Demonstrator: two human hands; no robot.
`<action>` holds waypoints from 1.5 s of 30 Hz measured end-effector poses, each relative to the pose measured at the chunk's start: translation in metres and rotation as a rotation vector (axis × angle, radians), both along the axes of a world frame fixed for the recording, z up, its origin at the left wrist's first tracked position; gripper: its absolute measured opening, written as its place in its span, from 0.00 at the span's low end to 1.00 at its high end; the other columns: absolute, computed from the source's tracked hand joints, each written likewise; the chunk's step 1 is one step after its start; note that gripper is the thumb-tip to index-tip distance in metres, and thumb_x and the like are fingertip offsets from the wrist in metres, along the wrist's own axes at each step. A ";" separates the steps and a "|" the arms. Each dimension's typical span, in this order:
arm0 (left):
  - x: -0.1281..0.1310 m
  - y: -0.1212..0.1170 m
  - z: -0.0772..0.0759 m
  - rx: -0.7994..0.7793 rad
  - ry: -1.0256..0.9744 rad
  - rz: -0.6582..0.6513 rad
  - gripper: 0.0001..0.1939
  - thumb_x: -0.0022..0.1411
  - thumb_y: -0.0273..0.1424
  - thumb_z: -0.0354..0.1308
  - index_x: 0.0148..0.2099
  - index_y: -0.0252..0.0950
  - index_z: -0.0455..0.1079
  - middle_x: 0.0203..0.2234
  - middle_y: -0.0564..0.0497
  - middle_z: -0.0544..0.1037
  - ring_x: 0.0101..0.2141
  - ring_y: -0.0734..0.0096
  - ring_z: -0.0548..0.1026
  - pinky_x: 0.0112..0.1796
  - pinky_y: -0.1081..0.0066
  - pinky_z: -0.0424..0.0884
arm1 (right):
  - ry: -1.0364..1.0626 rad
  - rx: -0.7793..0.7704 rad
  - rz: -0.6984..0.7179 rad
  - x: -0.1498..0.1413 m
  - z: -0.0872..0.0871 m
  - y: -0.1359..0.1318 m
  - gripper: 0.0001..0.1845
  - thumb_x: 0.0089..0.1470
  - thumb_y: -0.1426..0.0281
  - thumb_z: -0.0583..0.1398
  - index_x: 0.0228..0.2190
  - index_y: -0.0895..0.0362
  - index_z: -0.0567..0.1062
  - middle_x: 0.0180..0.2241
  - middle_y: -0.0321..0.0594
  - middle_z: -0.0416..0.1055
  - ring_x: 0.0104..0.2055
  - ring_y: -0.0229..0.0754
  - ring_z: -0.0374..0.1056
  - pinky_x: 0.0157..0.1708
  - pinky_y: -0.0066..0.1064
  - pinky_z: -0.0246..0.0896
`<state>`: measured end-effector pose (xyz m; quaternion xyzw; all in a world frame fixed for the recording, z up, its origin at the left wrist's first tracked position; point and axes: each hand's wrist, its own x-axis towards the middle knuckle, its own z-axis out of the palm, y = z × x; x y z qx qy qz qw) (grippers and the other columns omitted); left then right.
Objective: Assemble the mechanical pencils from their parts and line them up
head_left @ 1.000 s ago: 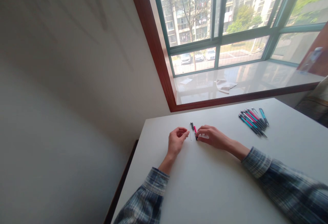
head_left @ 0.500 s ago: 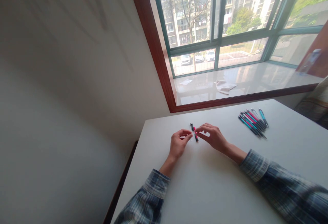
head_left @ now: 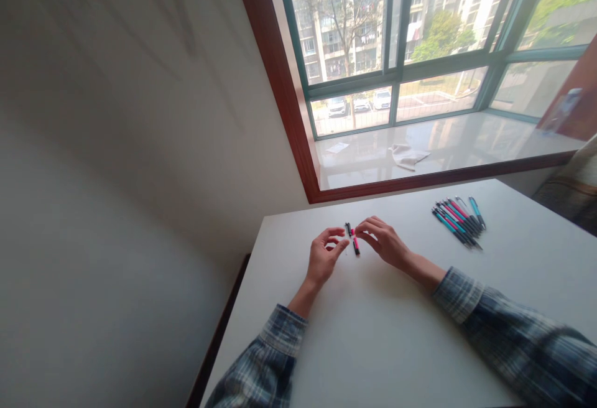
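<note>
Parts of a dismantled pen lie close together on the white table (head_left: 373, 333). They include a black piece (head_left: 347, 229) and a pink barrel with a black grip (head_left: 356, 247). My right hand (head_left: 385, 241) pinches a small pink pen part (head_left: 353, 232) between thumb and fingertips, just above the barrel. To the left of these parts, my left hand (head_left: 324, 255) has its thumb and index finger apart, with nothing visible between them. A thin, faint piece by the left thumb is too small to make out.
A bunch of pens (head_left: 454, 221) in turquoise, pink and black lies at the table's back right, with one turquoise pen (head_left: 477, 212) at its right side. Behind the table is a windowsill (head_left: 359, 168) bearing a white cloth (head_left: 408, 156). A wall (head_left: 140, 209) stands to the left.
My left thumb and index finger have parted. My right hand has drawn up slightly with the pink part, away from the barrel, which now shows more clearly.
</note>
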<state>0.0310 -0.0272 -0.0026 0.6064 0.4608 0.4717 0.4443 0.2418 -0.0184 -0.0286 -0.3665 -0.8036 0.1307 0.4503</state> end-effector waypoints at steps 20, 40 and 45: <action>0.001 -0.007 -0.003 0.031 0.103 0.234 0.07 0.60 0.33 0.63 0.41 0.39 0.79 0.41 0.46 0.82 0.36 0.65 0.74 0.38 0.68 0.71 | -0.491 0.149 0.126 0.001 0.007 0.028 0.15 0.67 0.82 0.52 0.40 0.55 0.75 0.38 0.45 0.72 0.43 0.48 0.66 0.41 0.38 0.68; 0.003 -0.008 -0.005 0.028 0.146 0.226 0.09 0.63 0.35 0.60 0.43 0.38 0.78 0.42 0.47 0.81 0.38 0.66 0.75 0.37 0.70 0.72 | -0.379 0.169 0.083 0.009 0.004 0.030 0.14 0.68 0.76 0.55 0.43 0.52 0.80 0.36 0.44 0.75 0.41 0.48 0.67 0.40 0.38 0.69; 0.002 -0.006 -0.007 0.047 0.162 0.220 0.09 0.63 0.33 0.60 0.43 0.37 0.78 0.43 0.47 0.82 0.37 0.67 0.75 0.40 0.68 0.72 | -0.380 0.139 0.029 0.004 0.009 0.027 0.13 0.69 0.72 0.56 0.37 0.53 0.81 0.34 0.44 0.75 0.39 0.47 0.67 0.38 0.37 0.67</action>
